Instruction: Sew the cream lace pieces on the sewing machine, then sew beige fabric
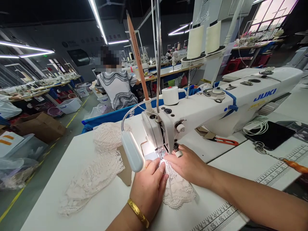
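Observation:
A gathered piece of cream lace (178, 191) lies under the needle area of a white sewing machine (192, 109), its scalloped edge fanning toward me. My left hand (148, 183), with a gold bracelet at the wrist, presses its closed fingers on the lace's left side, close to the presser foot (160, 154). From the right, my right hand (189, 163) grips the lace beside the foot; the machine head partly hides its fingers. More cream lace (96, 179) is heaped on the left of the white table (48, 205).
A lit lamp (132, 150) hangs left of the needle. A pencil (137, 54) stands upright on the machine head. Right of the machine lie orange-handled snips (225, 141), a black phone (271, 136) and a coiled white cable (256, 125). Another person (116, 86) sits beyond the table.

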Demonstrator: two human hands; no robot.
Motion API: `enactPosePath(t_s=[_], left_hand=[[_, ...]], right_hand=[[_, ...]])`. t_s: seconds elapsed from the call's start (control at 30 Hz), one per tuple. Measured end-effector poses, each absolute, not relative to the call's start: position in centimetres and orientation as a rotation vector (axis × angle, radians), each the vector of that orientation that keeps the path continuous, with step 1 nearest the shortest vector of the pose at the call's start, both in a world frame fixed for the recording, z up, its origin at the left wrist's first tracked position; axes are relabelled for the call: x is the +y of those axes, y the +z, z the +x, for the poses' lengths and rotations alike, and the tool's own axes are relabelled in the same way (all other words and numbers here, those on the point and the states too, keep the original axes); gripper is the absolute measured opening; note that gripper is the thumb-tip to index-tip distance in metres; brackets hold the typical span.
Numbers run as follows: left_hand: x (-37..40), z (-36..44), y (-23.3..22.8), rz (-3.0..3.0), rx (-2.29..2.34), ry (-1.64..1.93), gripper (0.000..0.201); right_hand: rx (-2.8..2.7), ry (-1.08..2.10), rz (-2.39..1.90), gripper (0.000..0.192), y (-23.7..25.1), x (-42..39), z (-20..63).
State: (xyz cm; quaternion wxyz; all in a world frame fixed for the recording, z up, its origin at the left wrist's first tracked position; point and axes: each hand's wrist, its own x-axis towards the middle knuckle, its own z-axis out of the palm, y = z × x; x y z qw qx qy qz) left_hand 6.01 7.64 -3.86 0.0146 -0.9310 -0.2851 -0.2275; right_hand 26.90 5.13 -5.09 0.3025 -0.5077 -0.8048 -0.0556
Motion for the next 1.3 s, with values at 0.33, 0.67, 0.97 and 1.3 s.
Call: enactPosePath(t_s=[0.33,0.67,0.97,1.3], left_hand=[[7.9,5.9,-3.8,-2.892,-0.893,-0.657,0.024],[7.5,3.9,-2.8,-3.279,-0.845,-0.660,0.010],[8.7,6.8,-3.4,-3.286,-1.535,-1.077,0.014],[9.4,6.6,-3.7,-3.179,-1.445,-1.154,0.018]], right_hand=[[-2.163,-0.060,-1.415,0.021,-5.1,5.3,27.0],[-2.477,0.427,-1.115,0.012,-2.0,3.0,29.5],[-1.860,0.567,-1.216,0.023,-3.0,4.0,27.4],[-1.772,0.638,-1.254,0.028,-2.7,4.0,27.0]])
